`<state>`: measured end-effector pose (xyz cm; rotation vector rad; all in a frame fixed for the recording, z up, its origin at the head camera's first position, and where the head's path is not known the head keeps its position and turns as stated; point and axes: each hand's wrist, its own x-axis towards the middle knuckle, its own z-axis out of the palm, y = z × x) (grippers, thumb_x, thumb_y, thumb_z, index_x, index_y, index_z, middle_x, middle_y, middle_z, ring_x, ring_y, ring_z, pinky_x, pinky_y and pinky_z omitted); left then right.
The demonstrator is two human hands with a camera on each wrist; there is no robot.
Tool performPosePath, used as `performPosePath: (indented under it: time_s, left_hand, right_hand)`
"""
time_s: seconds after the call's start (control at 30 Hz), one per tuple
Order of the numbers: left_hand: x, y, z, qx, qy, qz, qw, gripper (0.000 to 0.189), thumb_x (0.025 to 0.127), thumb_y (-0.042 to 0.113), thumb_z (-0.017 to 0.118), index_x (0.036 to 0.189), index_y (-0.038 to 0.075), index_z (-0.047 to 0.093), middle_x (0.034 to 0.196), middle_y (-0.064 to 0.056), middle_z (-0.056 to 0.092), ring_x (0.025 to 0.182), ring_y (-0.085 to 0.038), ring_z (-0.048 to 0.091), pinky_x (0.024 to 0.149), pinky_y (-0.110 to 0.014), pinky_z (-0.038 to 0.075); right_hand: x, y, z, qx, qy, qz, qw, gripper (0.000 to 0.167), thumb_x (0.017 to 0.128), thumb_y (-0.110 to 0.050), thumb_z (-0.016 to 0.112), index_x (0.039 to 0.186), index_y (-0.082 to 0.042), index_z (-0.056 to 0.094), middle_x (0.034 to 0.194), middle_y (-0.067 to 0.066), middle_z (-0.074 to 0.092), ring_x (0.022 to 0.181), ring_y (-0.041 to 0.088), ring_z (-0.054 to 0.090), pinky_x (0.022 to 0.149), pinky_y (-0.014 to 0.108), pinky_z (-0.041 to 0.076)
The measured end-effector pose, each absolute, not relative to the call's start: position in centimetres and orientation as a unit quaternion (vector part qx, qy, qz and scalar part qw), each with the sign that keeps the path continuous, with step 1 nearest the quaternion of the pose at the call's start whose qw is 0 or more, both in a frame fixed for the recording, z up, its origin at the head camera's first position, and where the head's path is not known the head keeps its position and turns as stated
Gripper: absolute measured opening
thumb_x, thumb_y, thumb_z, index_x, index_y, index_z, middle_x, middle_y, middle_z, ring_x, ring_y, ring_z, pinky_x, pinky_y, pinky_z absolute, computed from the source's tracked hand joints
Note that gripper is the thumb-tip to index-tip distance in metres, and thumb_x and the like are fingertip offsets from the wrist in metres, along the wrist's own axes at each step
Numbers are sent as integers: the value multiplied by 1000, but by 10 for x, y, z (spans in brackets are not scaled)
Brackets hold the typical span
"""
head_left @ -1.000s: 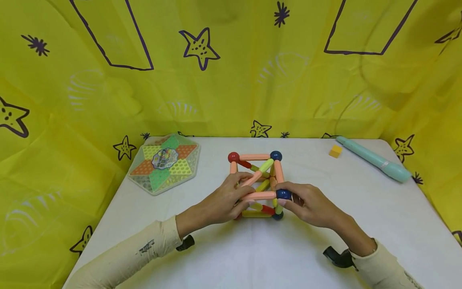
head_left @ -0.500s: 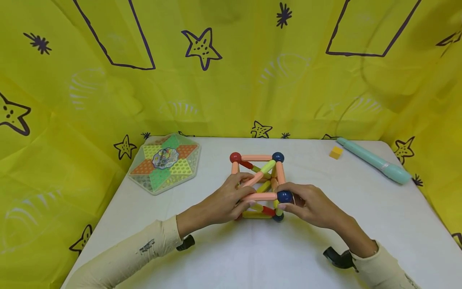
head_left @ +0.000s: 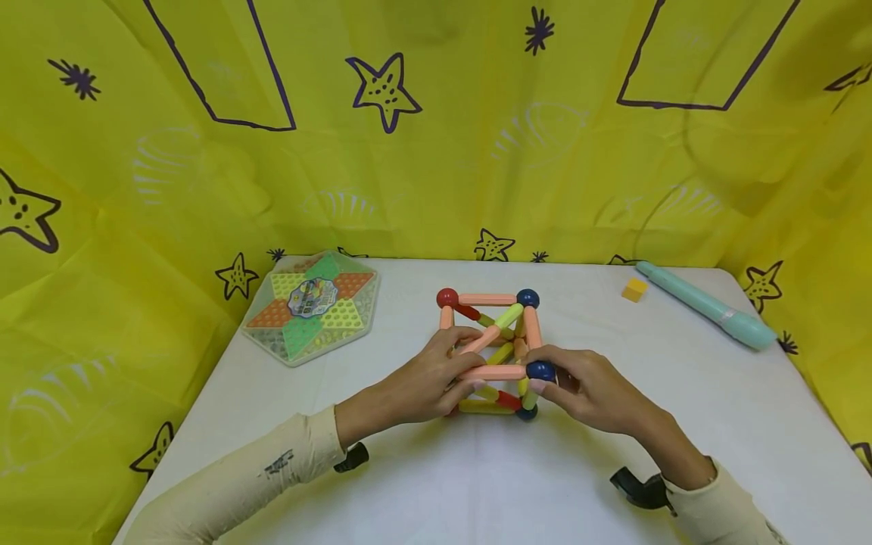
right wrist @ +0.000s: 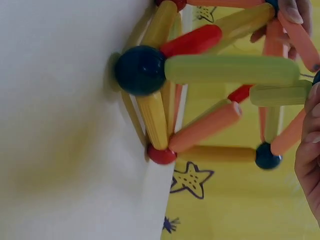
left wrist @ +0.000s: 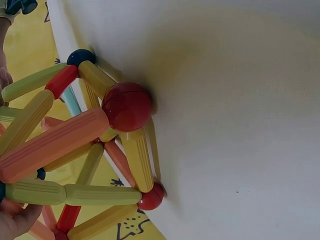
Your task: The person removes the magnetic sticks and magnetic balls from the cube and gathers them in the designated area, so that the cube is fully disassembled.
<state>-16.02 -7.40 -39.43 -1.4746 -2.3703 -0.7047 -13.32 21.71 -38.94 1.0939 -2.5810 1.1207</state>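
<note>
A cube-like frame of magnetic sticks and balls (head_left: pixel 487 299) stands on the white table, with diagonal sticks across its faces. Pink sticks edge its top; a yellow stick (left wrist: pixel 137 160) runs along the base between two red balls. My left hand (head_left: pixel 439 375) grips the near left top corner, its fingers around the ends of a pink stick (head_left: pixel 496 372) and a diagonal one. They hide the corner in the head view; the left wrist view shows a sliver of blue ball there. My right hand (head_left: pixel 596 390) pinches the blue ball (head_left: pixel 541 371) at the near right top corner between thumb and fingers.
A hexagonal Chinese checkers board (head_left: pixel 309 310) lies at the back left. At the back right are a small orange-yellow cube (head_left: pixel 634 289) and a long teal tube-like object (head_left: pixel 705 304). A yellow patterned cloth (head_left: pixel 436 166) hangs behind and beside the table.
The head view has shifted slightly, so the whole scene sits a little further right. Both hands keep the same hold on the frame.
</note>
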Motion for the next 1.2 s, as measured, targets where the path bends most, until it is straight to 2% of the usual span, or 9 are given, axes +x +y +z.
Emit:
performPosePath:
  time_s: [0.2, 0.5, 0.8, 1.2]
  left_hand:
    - [-164, -79, -395, -516, -808, -234, 162, 23, 105, 30, 53, 100, 13, 67, 136, -19, 55, 128, -28, 49, 92, -36, 52]
    - [-165, -79, -396, -516, -809, -232, 161, 25, 106, 32, 50, 103, 13, 66, 137, -19, 53, 128, -28, 49, 92, -34, 51]
    - [-164, -76, -398, -519, -803, -240, 168, 11, 100, 22, 63, 98, 13, 67, 132, -17, 57, 126, -27, 50, 92, -35, 52]
    - [-163, -75, -398, -527, -795, -235, 188, 14, 103, 24, 59, 98, 13, 67, 131, -18, 58, 123, -27, 51, 90, -36, 53]
  right_hand:
    - [-136, 231, -381, 361, -849, 373, 95, 31, 90, -1, 71, 115, -17, 64, 74, -17, 49, 58, -3, 39, 50, 17, 35]
    - [-134, 230, -384, 354, -842, 401, 74, 33, 91, 1, 69, 116, -20, 61, 74, -14, 51, 58, 0, 41, 50, 17, 36]
    - [-136, 231, -387, 346, -831, 436, 6, 26, 97, -2, 62, 120, -15, 62, 75, -11, 53, 56, 0, 45, 49, 21, 40]
    - [-135, 230, -386, 356, -822, 443, -15, 31, 99, 1, 57, 125, -14, 60, 81, -7, 56, 61, 2, 51, 53, 22, 45]
